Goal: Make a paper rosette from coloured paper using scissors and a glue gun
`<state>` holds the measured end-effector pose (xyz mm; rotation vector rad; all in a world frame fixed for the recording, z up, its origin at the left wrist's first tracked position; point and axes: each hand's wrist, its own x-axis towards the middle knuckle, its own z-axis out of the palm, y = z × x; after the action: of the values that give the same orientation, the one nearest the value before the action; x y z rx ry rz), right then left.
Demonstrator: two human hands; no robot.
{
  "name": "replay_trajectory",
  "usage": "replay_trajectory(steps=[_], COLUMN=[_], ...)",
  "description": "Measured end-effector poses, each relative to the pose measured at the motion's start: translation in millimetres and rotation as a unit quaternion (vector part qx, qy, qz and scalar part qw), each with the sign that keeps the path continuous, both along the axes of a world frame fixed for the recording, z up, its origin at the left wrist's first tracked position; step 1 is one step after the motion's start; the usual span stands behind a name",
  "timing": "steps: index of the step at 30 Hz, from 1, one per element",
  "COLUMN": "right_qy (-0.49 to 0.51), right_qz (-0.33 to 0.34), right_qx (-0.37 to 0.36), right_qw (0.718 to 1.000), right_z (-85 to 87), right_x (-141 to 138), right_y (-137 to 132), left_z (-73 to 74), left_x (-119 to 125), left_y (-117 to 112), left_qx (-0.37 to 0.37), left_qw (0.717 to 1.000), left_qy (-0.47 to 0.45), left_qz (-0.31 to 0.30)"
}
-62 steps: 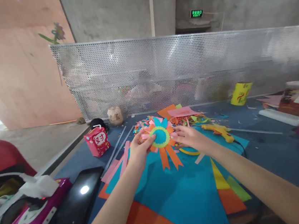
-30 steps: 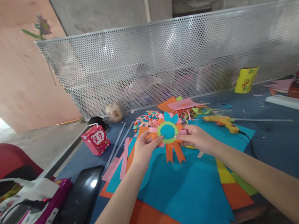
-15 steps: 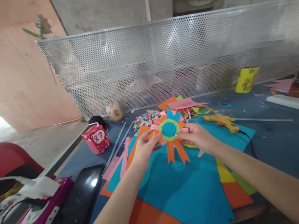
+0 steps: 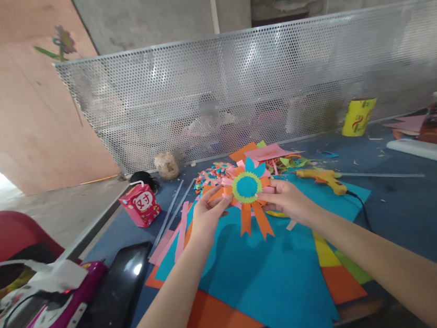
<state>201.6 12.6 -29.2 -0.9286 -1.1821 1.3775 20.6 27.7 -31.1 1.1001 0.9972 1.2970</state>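
Observation:
Between my two hands I hold up a rosette badge [image 4: 247, 186] with a blue centre, a yellow-green scalloped ring, blue leaf points on top and two orange ribbon tails below. My left hand [image 4: 209, 212] pinches its left edge with thumb and fingers. On the opposite edge my right hand [image 4: 285, 198] grips it the same way. Under the hands lie blue sheets [image 4: 270, 274] of felt or paper, over orange sheets [image 4: 216, 319]. Behind the rosette is a heap of small coloured pieces [image 4: 214, 174].
To the right lies a yellow glue gun [image 4: 325, 179] with its cord. At left are a red drink carton [image 4: 141, 204], a black phone [image 4: 114, 286] and a purple power strip [image 4: 62, 313]. A perforated metal screen [image 4: 178, 84] closes the back; a person sits behind it.
My left hand has slid slightly down the left edge, and the orange tails hang a little further left. Both hands keep hold of the rosette.

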Motion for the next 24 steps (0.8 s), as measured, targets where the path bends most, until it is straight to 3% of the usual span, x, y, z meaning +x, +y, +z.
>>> replay_trajectory(steps=[7,16,20,24], right_qy=[-0.013,-0.033,0.01,0.083], right_qz=[0.001,-0.044,-0.111,-0.212], right_qx=[0.02,0.041,0.077,0.144], right_qw=[1.0,0.998,0.991,0.963], right_z=[2.0,-2.9,-1.8,0.3], right_x=[4,5,10,24], right_y=[0,3,7,15], left_z=[-1.5,-0.8,9.7,22.8], left_x=[-3,-4,-13,-31], left_y=[6,5,6,9], left_qx=[0.013,-0.006,0.012,0.041], left_qw=[0.998,0.999,0.999,0.99], left_qy=[-0.042,-0.028,-0.046,-0.108], left_qz=[0.033,0.017,0.016,0.087])
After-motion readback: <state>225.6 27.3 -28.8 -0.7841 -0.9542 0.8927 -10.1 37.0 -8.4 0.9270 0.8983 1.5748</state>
